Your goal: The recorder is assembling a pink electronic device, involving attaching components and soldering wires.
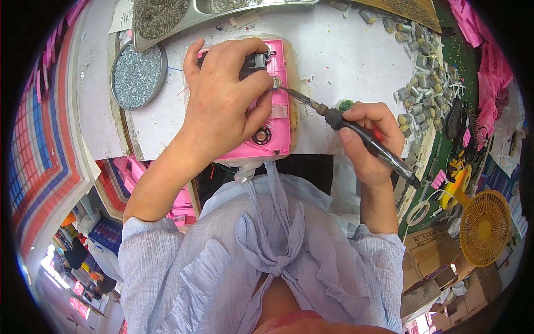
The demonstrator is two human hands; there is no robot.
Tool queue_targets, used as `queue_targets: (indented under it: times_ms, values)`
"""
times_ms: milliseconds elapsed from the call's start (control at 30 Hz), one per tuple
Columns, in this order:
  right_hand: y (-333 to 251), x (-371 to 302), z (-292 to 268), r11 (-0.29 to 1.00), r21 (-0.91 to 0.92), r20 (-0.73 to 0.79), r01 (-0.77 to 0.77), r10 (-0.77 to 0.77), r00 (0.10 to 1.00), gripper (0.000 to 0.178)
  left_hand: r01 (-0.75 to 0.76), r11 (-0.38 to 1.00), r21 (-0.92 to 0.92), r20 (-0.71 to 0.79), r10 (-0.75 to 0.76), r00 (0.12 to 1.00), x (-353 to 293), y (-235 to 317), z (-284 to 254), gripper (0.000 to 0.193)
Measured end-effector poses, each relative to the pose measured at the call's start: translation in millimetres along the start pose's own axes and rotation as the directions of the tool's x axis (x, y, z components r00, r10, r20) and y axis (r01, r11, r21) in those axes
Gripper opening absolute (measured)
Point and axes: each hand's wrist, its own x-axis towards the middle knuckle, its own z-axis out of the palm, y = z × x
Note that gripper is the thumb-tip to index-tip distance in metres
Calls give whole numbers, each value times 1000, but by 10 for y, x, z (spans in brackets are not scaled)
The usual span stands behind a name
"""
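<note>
A bright pink plastic housing (282,131) lies on the worktable in front of me, with a small round speaker (261,135) in its lower part. My left hand (222,92) rests over it, thumb and index finger bent together beside a small silver metal part (276,83); anything between them is hidden. Its other fingers reach onto a black part (253,63) at the housing's top. In my right hand (375,136) is a soldering iron (361,133), gripped by its black handle. Its thin tip points left and meets or nearly meets the silver part.
A round dish (161,69) of small silver screws stands at the left. Behind it is a metal tray (194,14) with small metal pieces. Several small silver motors (425,83) are heaped along the right edge. A yellow fan (485,228) stands at the lower right.
</note>
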Motion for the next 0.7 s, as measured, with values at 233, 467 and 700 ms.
queue_targets:
  times_ms: [233,467,700]
  values:
    - [-7,2,16,999,-14,-3,-37,37,999,23,-1,1000,2,3,1,1000,7,-1,-2,13]
    - [7,-7,20,997,-80,5,12,-12,1000,22,0,1000,1,8,0,1000,14,6,-9,13]
    - [-8,2,-26,999,-16,-30,43,-44,999,25,-9,1000,1,8,9,1000,21,14,-13,13]
